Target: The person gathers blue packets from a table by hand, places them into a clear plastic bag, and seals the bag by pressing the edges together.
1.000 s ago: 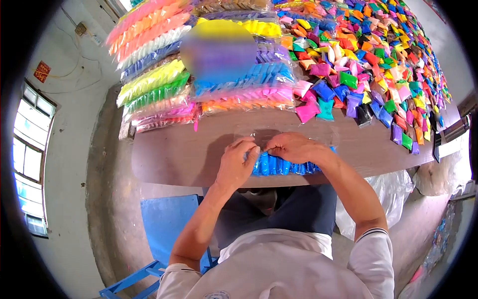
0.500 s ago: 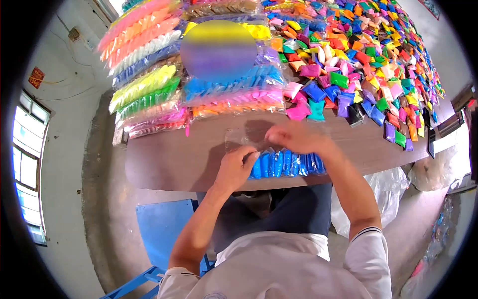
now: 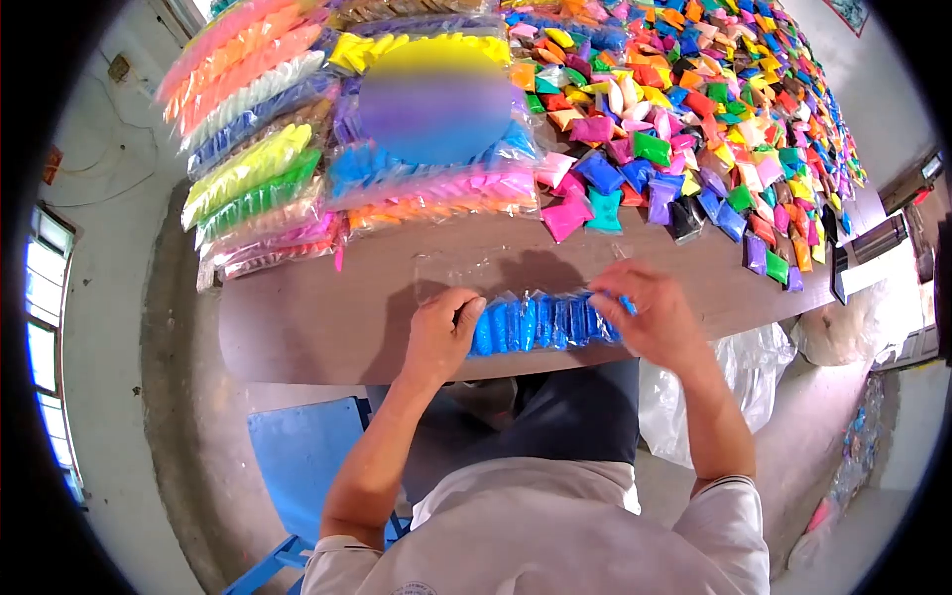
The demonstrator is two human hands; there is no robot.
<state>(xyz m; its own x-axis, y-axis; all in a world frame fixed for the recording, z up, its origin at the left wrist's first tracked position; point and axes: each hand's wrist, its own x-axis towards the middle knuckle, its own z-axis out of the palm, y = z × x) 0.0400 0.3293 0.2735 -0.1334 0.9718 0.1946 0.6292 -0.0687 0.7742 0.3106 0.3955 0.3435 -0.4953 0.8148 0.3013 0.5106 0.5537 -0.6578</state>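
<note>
A clear plastic bag [image 3: 529, 323] holding a row of blue packets lies along the near edge of the table. My left hand [image 3: 443, 332] is closed at its left end, thumb and forefinger pinching the plastic. At the other end, my right hand [image 3: 656, 309] has its thumb and fingers pinched on the bag's upper right edge, covering some of the blue packets. The bag's loose clear flap [image 3: 451, 266] spreads over the table beyond the packets, and its outline is faint.
Stacked clear bags of coloured packets [image 3: 436, 188] stand at the back left, partly hidden by a blurred disc. Loose colourful packets [image 3: 684, 119] are heaped at the back right. A blue chair [image 3: 302, 456] is below left, and a clear plastic sack [image 3: 714, 387] hangs below right.
My right hand has come down from above the bag to its right end and holds the edge there. My left hand stays at the left end. The whole view has shifted slightly.
</note>
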